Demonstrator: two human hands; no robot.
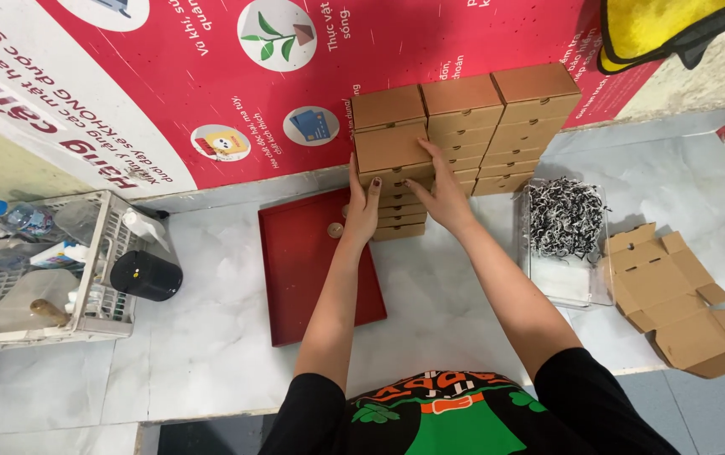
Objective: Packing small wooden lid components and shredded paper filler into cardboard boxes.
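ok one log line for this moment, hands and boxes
left hand: on side of leftmost box stack | right hand: on stack front | red tray: beside stack | flat box blanks: far right

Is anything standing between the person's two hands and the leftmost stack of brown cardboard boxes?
Nothing visible does. The left hand lies flat against the left side of the leftmost box stack, and the right hand presses its front. The red tray lies lower left, out of the way.
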